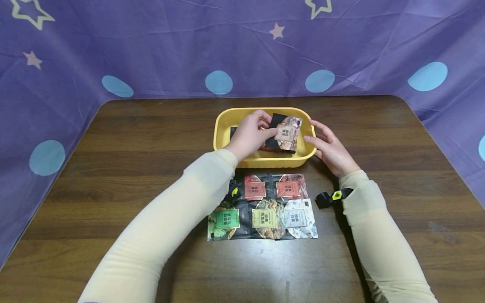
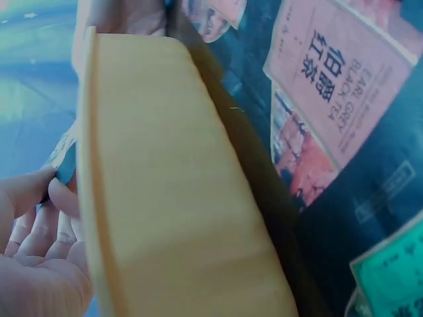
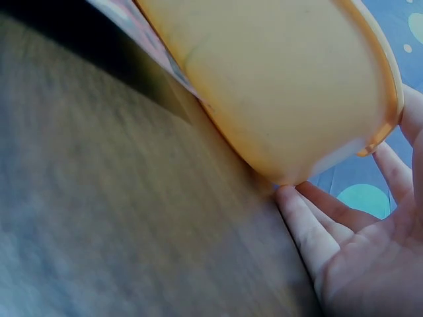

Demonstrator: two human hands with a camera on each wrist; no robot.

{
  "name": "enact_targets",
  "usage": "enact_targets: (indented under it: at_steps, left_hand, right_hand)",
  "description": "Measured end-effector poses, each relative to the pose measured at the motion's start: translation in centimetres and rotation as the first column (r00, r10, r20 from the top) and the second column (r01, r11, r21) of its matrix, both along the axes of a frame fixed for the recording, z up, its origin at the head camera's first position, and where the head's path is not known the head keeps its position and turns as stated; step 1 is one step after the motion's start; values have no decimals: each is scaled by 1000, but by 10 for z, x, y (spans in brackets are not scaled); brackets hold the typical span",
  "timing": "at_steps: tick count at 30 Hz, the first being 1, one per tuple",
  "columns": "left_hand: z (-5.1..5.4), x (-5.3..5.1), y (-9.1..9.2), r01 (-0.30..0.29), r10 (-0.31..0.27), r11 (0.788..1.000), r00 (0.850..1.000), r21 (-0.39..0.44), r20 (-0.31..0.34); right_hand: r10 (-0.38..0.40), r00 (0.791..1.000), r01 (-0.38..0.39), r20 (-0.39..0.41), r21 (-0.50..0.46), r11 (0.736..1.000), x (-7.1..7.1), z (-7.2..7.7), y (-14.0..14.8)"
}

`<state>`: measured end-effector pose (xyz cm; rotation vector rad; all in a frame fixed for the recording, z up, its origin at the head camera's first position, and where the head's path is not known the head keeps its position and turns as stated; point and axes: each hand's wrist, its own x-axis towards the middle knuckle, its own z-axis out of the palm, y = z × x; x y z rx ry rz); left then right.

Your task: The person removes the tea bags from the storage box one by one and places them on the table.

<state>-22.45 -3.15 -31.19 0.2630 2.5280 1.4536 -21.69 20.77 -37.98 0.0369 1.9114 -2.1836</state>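
Note:
My left hand [image 1: 251,132] is over the yellow basket [image 1: 265,163], pinching a dark tea sachet [image 1: 285,133] with a pale pinkish label. In the left wrist view, the thumb and a finger meet on the edge of that sachet, partly hidden by the basket's side. Under it, other dark sachets lie in the basket, mostly covered. My right hand [image 1: 331,149] holds the basket's right end, thumb at the rim. The right wrist view has its fingers [image 3: 307,228] touching the basket's lower outside.
Before the basket lie several tea sachets in two rows: red-labelled ones [image 1: 288,189] behind, then green [image 1: 227,219], yellow-green [image 1: 264,218] and pale blue [image 1: 295,218] ones. A purple curtain [image 1: 261,54] stands behind the wooden table [image 1: 132,168].

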Motion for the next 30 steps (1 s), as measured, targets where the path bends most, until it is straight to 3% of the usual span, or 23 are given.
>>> enact_targets:
  at_steps: [5,17,30]
  left_hand:
    - [6,4,-11,-26,19,993,998,113,63]
    - [11,21,-39,26,-23,992,999,125,-22]
    - [13,45,-60,29,-27,985,1000,169,-16]
  right_hand:
    - [0,1000,0,1,8,1000,0,0,0]
    - [2,1000,-2,13,26,1000,1,2,0]
    - [7,1000,-8,11,35,999,1,2,0]
